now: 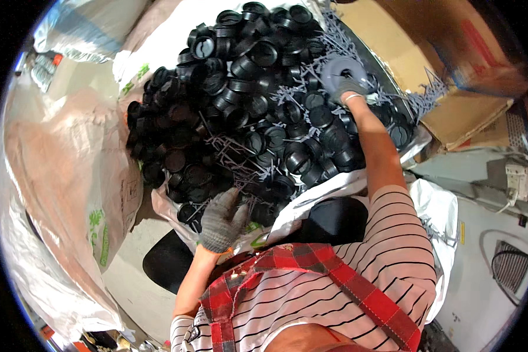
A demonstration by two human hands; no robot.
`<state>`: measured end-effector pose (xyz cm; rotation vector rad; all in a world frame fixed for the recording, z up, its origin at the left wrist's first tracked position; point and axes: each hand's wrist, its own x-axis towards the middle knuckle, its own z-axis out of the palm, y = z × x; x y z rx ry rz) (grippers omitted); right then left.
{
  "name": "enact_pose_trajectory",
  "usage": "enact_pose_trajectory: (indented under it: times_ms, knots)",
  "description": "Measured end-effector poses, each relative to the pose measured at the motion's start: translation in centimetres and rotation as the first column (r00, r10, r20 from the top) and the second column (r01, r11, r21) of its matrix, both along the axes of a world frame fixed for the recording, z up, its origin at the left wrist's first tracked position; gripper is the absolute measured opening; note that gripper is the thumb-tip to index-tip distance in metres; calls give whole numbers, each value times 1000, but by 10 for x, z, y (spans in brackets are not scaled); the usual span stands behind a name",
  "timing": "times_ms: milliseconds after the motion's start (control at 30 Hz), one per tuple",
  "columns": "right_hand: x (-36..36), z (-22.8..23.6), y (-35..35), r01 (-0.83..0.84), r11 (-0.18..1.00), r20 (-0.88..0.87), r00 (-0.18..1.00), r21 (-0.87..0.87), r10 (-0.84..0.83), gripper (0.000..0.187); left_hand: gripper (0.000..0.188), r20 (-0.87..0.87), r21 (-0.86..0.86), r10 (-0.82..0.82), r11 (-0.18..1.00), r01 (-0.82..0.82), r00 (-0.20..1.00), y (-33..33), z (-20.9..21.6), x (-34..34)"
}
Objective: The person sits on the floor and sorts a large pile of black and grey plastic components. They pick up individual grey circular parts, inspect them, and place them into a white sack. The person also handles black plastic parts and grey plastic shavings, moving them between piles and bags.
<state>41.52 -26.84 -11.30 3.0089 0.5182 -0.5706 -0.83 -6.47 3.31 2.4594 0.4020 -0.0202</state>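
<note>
A large heap of black threaded plastic caps (217, 100) lies in front of me on white sacking, with thin grey plastic sprue sticks (240, 155) scattered through it. At the far right of the heap my right hand (347, 90), in a grey glove, grips the near side of a round grey plastic ring (332, 71) with a hole in its middle. My left hand (222, 220), also gloved, rests at the heap's near edge. Its fingers lie stretched out with the thumb apart, touching caps and sticks, and no held thing shows.
A big white sack (58, 158) stands at the left, and another bag (91, 26) is behind it. An open cardboard box (469, 117) sits at the far right, with more grey sticks at its edge. Below it is a pale grey machine cabinet (481, 246). My knees (337, 223) border the heap.
</note>
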Motion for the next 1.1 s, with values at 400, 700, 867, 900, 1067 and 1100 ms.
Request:
enact_pose_trajectory:
  times_ms: [400, 700, 867, 900, 1067, 1100]
  knots:
    - [-147, 135, 51, -445, 453, -195, 513, 773, 836, 58, 72, -80, 398, -461, 798, 452, 884, -5, -14, 108]
    - [106, 31, 25, 18, 974, 145, 988, 225, -52, 62, 66, -334, -498, -120, 865, -66, 935, 97, -76, 8]
    - [117, -30, 41, -303, 953, 267, 917, -12, 295, 50, 77, -383, -556, 143, 754, -351, 913, 102, -83, -11]
    - [117, -42, 46, -372, 917, 329, 856, -142, 398, 51, 77, -422, -550, 154, 740, -388, 893, 103, -86, -13]
    - [132, -29, 46, -308, 938, -56, 951, -160, 303, 47, 75, -465, -479, 5, 839, -257, 885, 108, -100, -15]
    - [124, -10, 46, -340, 925, -131, 938, -170, 321, 46, 74, -445, -467, -35, 861, -198, 895, 109, -103, -12]
